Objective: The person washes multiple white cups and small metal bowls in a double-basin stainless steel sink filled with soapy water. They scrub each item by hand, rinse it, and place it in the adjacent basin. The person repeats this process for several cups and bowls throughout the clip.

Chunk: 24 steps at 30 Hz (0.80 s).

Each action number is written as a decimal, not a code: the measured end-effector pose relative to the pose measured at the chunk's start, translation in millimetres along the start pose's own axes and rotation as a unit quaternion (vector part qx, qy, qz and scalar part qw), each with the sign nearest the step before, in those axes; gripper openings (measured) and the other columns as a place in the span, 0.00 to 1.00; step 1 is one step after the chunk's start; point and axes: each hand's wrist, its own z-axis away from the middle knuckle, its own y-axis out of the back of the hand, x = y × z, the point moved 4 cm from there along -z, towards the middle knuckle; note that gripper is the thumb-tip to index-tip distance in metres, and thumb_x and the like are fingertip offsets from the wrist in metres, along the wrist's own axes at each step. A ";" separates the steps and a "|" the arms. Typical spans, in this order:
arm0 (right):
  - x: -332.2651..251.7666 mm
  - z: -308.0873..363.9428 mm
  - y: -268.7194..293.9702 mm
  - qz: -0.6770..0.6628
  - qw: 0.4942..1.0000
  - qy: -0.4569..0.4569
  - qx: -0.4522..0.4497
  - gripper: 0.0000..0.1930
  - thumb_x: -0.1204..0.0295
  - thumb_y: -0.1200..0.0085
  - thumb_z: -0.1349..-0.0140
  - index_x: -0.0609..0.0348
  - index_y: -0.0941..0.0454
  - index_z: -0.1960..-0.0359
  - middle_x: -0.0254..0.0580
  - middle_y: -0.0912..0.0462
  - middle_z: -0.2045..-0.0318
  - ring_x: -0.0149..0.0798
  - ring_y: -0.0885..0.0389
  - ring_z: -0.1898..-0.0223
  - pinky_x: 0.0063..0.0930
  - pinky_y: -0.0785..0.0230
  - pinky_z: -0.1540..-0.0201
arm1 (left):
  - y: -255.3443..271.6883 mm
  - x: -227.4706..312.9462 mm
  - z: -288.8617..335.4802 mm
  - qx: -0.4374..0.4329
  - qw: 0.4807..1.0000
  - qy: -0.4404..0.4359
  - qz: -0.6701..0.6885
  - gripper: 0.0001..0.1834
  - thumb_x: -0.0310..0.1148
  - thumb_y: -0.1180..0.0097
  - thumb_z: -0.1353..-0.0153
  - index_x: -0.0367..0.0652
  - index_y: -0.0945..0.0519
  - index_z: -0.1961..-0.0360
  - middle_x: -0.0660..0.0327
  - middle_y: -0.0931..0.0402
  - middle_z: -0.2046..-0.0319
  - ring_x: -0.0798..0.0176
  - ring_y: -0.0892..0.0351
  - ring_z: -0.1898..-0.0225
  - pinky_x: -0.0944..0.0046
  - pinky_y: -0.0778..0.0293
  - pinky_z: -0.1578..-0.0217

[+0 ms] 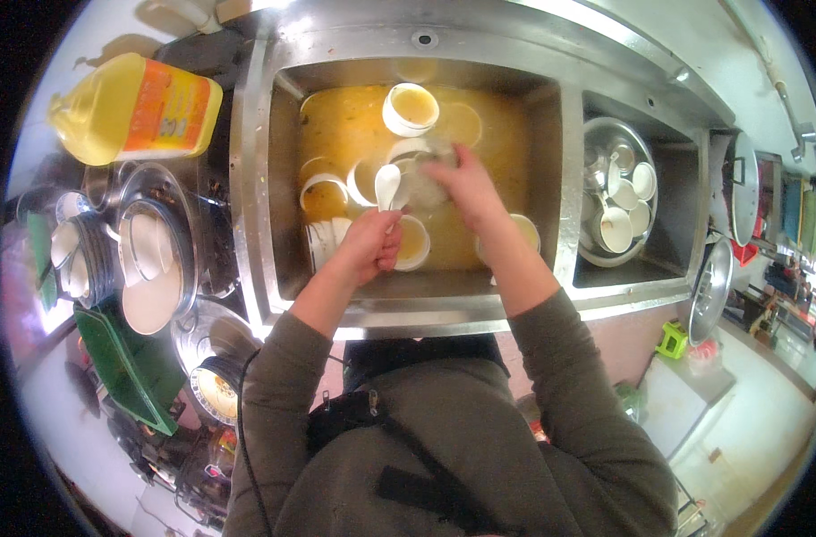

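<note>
My left hand point(372, 246) is closed round the handle of a white soup spoon point(387, 183), its bowl pointing up. Just right of the spoon, my right hand point(471, 186) grips a greyish scouring pad point(424, 182), smeared by motion. Both hands are over a steel sink basin point(540, 192) of cloudy yellow water. Several white bowls sit in that water, one bowl point(411, 110) standing beyond my hands and another bowl point(412, 243) below the spoon. Some bowls are partly hidden by my hands and forearms.
In the smaller right basin, a round metal basin point(596, 251) holds white spoons and small bowls. A yellow jug point(122, 107) lies at the upper left. Stacked plates point(90, 259) and a green plastic tray point(126, 367) are at the left. A steel rim point(565, 170) divides the sinks.
</note>
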 end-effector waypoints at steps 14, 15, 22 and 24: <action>-5.6 23.2 3.5 0.265 0.955 0.075 0.110 0.30 0.69 0.41 0.43 0.55 0.28 0.36 0.61 0.19 0.47 0.57 0.20 0.44 0.43 0.27 0.40 | 15.7 -0.7 5.6 0.066 0.797 -0.240 -0.551 0.11 0.31 0.52 0.33 0.39 0.23 0.55 0.57 0.21 0.73 0.56 0.21 0.74 0.55 0.24 0.72; -19.4 27.3 11.3 0.186 0.974 0.034 0.123 0.30 0.67 0.41 0.43 0.54 0.28 0.36 0.63 0.19 0.47 0.58 0.20 0.43 0.45 0.28 0.39 | 17.5 3.7 4.8 0.105 0.690 -0.242 -0.674 0.11 0.31 0.51 0.34 0.38 0.22 0.55 0.54 0.19 0.71 0.52 0.19 0.71 0.53 0.23 0.68; -18.6 47.8 -40.3 0.372 0.920 0.027 -0.124 0.26 0.54 0.49 0.38 0.53 0.20 0.41 0.58 0.19 0.44 0.62 0.20 0.45 0.50 0.28 0.40 | -3.4 14.9 9.8 0.109 0.428 -0.361 -0.822 0.07 0.29 0.48 0.40 0.40 0.19 0.67 0.49 0.17 0.69 0.45 0.15 0.64 0.48 0.20 0.64; -6.1 28.4 -15.6 0.405 0.912 0.045 -0.045 0.26 0.53 0.49 0.37 0.53 0.21 0.42 0.59 0.21 0.43 0.61 0.20 0.45 0.50 0.28 0.42 | -2.5 22.1 19.9 0.191 0.439 -0.252 -0.841 0.06 0.30 0.45 0.41 0.45 0.20 0.63 0.49 0.18 0.70 0.45 0.16 0.67 0.46 0.21 0.66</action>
